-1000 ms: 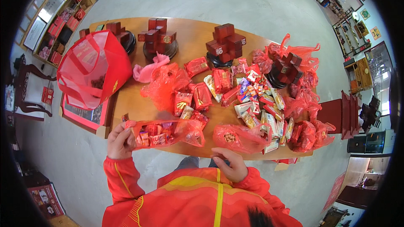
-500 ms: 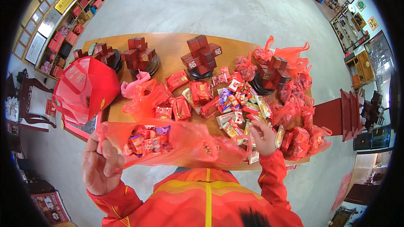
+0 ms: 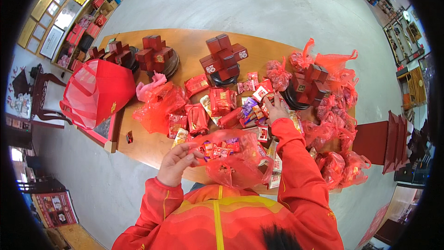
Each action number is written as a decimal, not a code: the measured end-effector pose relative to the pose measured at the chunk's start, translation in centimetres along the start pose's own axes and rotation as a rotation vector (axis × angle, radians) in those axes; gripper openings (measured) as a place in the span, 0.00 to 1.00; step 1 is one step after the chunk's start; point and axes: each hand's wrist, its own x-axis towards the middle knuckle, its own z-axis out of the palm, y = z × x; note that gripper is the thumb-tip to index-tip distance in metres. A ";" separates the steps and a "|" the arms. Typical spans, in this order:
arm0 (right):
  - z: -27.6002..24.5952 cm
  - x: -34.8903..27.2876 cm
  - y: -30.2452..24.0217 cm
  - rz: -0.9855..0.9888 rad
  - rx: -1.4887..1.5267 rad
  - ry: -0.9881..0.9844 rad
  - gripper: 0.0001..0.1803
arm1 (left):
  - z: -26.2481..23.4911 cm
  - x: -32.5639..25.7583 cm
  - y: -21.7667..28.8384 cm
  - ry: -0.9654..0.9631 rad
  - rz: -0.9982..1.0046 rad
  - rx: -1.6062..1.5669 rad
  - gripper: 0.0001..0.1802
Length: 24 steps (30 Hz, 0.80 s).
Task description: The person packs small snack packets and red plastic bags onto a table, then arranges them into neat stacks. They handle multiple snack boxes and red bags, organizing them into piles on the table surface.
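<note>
My left hand (image 3: 178,162) pinches the left edge of a sheer red plastic bag (image 3: 231,171) near the front of the table. Several small wrapped candies (image 3: 223,149) in red and purple lie inside the bag, and some small brown pieces (image 3: 225,168) show through it. My right hand (image 3: 277,109) reaches into a pile of wrapped snacks (image 3: 252,111) beyond the bag. Its fingers are apart and touch the wrappers; their tips are partly hidden. Larger red packets (image 3: 222,101) lie to the left of the pile.
Dark red wooden block puzzles (image 3: 224,60) on black stands line the far side of the wooden table (image 3: 185,41). A red tote bag (image 3: 99,92) stands at the left, beside a crumpled red plastic bag (image 3: 162,111). Filled red bags (image 3: 340,169) crowd the right edge.
My left hand has moved right, and the plastic bag, earlier stretched wide between both hands, is now bunched together. My right hand has left the bag's right end and moved forward into the snack pile.
</note>
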 end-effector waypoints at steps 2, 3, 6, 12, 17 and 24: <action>1.1 0.6 0.5 -0.008 0.077 0.074 0.43 | 0.1 -0.2 -0.9 -0.007 -0.015 0.042 0.22; 1.7 0.9 1.0 -0.034 0.102 0.121 0.39 | 0.0 -0.3 -1.0 0.002 -0.008 0.039 0.22; 3.7 1.4 3.0 -0.080 0.308 0.338 0.21 | -0.4 -0.8 -0.9 0.017 0.015 0.035 0.21; 4.1 0.9 5.6 -0.073 0.627 0.490 0.05 | -0.5 -0.8 -1.0 0.011 0.019 0.011 0.21; -5.7 -5.3 3.5 0.107 1.477 0.093 0.07 | -0.1 -0.8 -1.3 0.013 0.048 -0.019 0.26; -9.0 -12.4 -11.0 -0.859 1.089 -0.149 0.09 | 0.7 -0.9 -1.5 -0.037 0.110 -0.060 0.32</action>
